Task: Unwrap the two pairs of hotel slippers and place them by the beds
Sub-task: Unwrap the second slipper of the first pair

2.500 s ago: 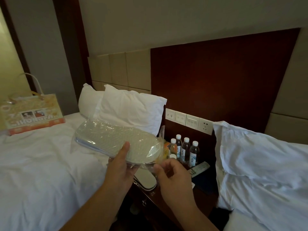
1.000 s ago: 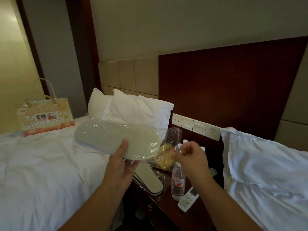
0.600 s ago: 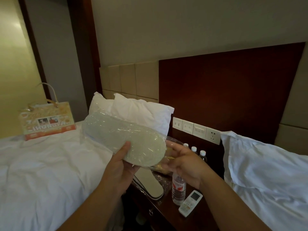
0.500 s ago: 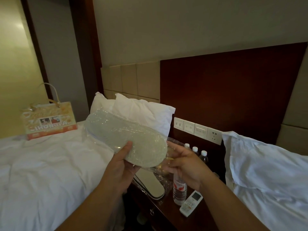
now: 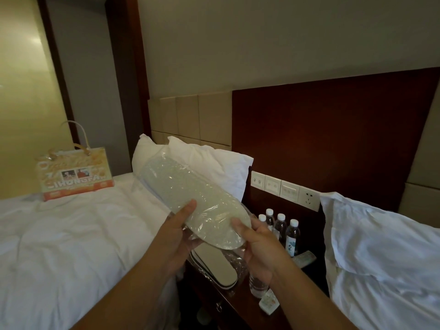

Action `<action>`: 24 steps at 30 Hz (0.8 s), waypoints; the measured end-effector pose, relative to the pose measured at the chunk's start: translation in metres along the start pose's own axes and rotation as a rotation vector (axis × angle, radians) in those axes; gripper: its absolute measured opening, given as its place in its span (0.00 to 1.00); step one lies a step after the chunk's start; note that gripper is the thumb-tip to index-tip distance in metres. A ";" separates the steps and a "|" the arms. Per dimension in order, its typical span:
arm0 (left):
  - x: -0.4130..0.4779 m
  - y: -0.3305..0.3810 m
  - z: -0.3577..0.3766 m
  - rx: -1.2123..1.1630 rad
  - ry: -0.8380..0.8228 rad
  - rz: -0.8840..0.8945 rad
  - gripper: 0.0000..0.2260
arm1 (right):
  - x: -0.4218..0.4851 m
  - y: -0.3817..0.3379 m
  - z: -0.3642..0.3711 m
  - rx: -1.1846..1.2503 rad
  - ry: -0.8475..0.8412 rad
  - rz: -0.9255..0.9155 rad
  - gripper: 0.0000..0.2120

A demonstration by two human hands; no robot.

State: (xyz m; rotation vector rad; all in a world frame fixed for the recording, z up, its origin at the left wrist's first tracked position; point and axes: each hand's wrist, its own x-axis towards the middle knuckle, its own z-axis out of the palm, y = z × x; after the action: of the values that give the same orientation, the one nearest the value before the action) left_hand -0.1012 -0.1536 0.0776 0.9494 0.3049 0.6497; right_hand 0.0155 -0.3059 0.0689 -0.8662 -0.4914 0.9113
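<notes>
A pair of white hotel slippers sealed in clear plastic wrap [image 5: 188, 198] is held up over the gap between the two beds, sole side facing me. My left hand [image 5: 177, 236] grips its near edge, thumb on top. My right hand [image 5: 258, 244] holds the rounded near end, thumb on the plastic. A second wrapped pair of slippers [image 5: 215, 266] lies below on the dark wooden nightstand [image 5: 240, 313]. The left bed [image 5: 71, 234] and the right bed [image 5: 385, 270] flank the nightstand.
Several water bottles [image 5: 291, 236] stand at the back of the nightstand; another bottle [image 5: 257, 285] and a remote [image 5: 269, 304] sit nearer. A printed gift bag [image 5: 75, 172] stands on the left bed. Wall switches and a socket [image 5: 285, 190] line the headboard.
My right hand came back from the bottles and took hold of the package's near end. The package's far end tilted upward.
</notes>
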 end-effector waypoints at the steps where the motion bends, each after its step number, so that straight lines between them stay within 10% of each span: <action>1: 0.001 0.006 -0.001 -0.020 0.054 0.012 0.26 | 0.000 0.001 -0.001 -0.013 0.006 0.004 0.21; 13: 0.014 0.076 -0.036 -0.170 0.291 0.071 0.17 | -0.008 -0.004 -0.012 -0.135 -0.092 0.065 0.20; 24: 0.000 0.000 -0.025 0.043 0.129 -0.055 0.24 | -0.005 0.006 -0.006 -0.141 0.013 0.051 0.20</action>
State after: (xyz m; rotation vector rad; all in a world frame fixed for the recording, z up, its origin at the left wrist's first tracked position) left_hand -0.1137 -0.1374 0.0637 0.9384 0.4594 0.6574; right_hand 0.0137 -0.3111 0.0601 -1.0160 -0.5286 0.9251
